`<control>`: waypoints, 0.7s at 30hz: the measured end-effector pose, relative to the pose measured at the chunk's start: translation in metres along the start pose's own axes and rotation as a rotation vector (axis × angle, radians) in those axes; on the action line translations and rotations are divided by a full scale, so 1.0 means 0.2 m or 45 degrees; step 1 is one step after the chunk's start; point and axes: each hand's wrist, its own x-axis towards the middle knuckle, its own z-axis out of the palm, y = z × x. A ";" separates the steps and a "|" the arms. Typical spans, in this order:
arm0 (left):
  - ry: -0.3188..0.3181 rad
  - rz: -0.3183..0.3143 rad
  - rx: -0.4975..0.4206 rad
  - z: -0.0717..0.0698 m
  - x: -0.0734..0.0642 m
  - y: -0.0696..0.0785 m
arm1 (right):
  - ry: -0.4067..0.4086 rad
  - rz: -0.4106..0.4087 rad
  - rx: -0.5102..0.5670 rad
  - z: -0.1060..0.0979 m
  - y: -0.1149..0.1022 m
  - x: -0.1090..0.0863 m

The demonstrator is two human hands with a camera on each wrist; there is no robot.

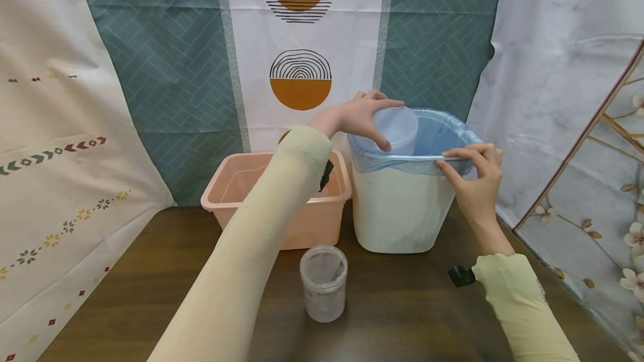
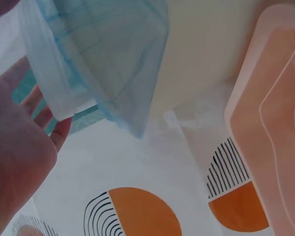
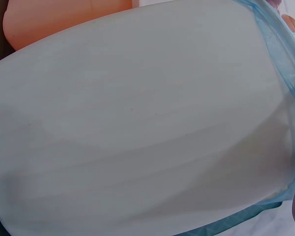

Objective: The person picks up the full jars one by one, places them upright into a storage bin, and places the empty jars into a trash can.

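Note:
My left hand (image 1: 359,119) grips a translucent round plastic container (image 1: 397,126) at the mouth of a white bin (image 1: 405,211). In the left wrist view, fingers curl around the container (image 2: 49,73) beside the blue liner's hanging fold. A thin blue plastic bag (image 1: 443,130) lines the bin, its edge folded over the rim. At the bin's front right, my right hand (image 1: 475,175) pinches the bag and rim between thumb and fingers. The right wrist view is mostly filled by the bin's side (image 3: 137,118), with only slivers of fingers at the right edge.
A clear plastic jar (image 1: 324,300) stands upright on the dark wooden table (image 1: 392,306), in front of the bin. Left of the bin sits a pink basin (image 1: 312,225), partly hidden behind my left forearm. Patterned cloths (image 1: 166,43) hang behind and at both sides.

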 end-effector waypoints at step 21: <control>-0.042 -0.062 -0.067 0.04 0.02 0.00 | 0.000 -0.008 -0.002 0.00 0.00 0.00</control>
